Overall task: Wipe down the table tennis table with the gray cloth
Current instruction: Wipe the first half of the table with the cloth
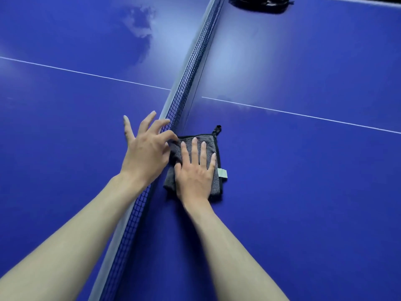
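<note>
Gray cloth [211,146] pressed flat under right hand [195,170]; left hand [145,148] splayed, fingertips on net [184,83].

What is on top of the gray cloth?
The right hand lies flat on the gray cloth; left hand fingertips touch its corner. The cloth beneath the palm is hidden.

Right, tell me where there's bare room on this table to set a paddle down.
Free: the blue surface right of the gray cloth, below the white line; also left of the net, either side of that line. Crowded: beside the net, where the right hand presses the cloth and the left hand reaches over. A black item occupies the far edge.
</note>
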### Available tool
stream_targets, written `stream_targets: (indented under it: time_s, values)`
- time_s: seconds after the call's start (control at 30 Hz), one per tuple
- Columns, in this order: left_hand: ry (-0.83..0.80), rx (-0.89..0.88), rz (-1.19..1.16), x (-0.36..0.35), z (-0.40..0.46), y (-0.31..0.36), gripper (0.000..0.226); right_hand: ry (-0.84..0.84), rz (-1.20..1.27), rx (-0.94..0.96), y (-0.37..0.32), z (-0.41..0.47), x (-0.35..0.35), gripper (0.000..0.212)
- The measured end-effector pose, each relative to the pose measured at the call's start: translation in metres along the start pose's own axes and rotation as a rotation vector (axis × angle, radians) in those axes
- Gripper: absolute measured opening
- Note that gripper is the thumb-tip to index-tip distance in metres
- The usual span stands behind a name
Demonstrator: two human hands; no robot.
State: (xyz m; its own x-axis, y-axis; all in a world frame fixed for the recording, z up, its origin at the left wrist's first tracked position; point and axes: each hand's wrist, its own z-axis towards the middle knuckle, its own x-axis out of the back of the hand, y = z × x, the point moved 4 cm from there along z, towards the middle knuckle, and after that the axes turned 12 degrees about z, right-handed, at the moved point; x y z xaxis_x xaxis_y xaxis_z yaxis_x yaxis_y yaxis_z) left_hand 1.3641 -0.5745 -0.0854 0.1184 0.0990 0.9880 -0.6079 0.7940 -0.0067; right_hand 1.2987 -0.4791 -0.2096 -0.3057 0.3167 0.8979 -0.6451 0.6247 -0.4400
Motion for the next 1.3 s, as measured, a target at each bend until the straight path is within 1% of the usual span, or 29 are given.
stream_targets:
  time_s: [0.1, 0.2, 0.33, 0.4, 0.47, 0.57, 0.63, 0.7, 0.87, 1.0, 1.13, 1.2, 1.3]
  values:
    - [0.077, -0.074, 0.052, -0.001, 0.013, 0.032, 0.023, 0.017, 0.007, 0.032, 0.039, 0.007, 0.019, 0.065]
    - [0.083, -0.114, 0.021, -0.01, 0.029, 0.067, 0.024, 0.075, 0.013, -0.027, 0.102, 0.015, 0.054, 0.064]
    - [-0.064, -0.151, -0.111, -0.037, 0.044, 0.121, 0.031, 0.06, 0.009, -0.092, 0.202, 0.023, 0.106, 0.066]
    - [-0.157, -0.107, -0.131, -0.05, 0.049, 0.145, 0.038, 0.084, 0.02, -0.127, 0.25, 0.025, 0.131, 0.066]
    - [-0.226, -0.024, -0.118, -0.064, 0.054, 0.157, 0.043, 0.12, 0.016, -0.162, 0.294, 0.027, 0.153, 0.065]
    - [-0.33, 0.062, -0.126, -0.086, 0.061, 0.158, 0.047, 0.173, 0.003, -0.224, 0.355, 0.029, 0.185, 0.065]
    - [-0.427, 0.096, -0.17, -0.099, 0.06, 0.153, 0.052, 0.201, 0.008, -0.259, 0.393, 0.033, 0.205, 0.073]
    - [-0.512, 0.093, -0.174, -0.108, 0.057, 0.15, 0.053, 0.218, 0.015, -0.282, 0.428, 0.038, 0.222, 0.081]
    - [-0.615, 0.114, -0.261, -0.108, 0.063, 0.145, 0.051, 0.234, 0.004, -0.369, 0.498, 0.046, 0.258, 0.083]
    - [-0.648, 0.118, -0.279, -0.109, 0.062, 0.144, 0.05, 0.234, -0.003, -0.424, 0.526, 0.057, 0.273, 0.079]
    - [-0.663, 0.115, -0.263, -0.106, 0.061, 0.148, 0.05, 0.25, -0.018, -0.465, 0.52, 0.062, 0.269, 0.073]
    - [-0.678, 0.093, -0.259, -0.104, 0.062, 0.149, 0.051, 0.25, -0.021, -0.484, 0.505, 0.064, 0.261, 0.073]
    - [-0.702, 0.057, -0.266, -0.103, 0.062, 0.149, 0.053, 0.239, -0.031, -0.441, 0.454, 0.078, 0.235, 0.072]
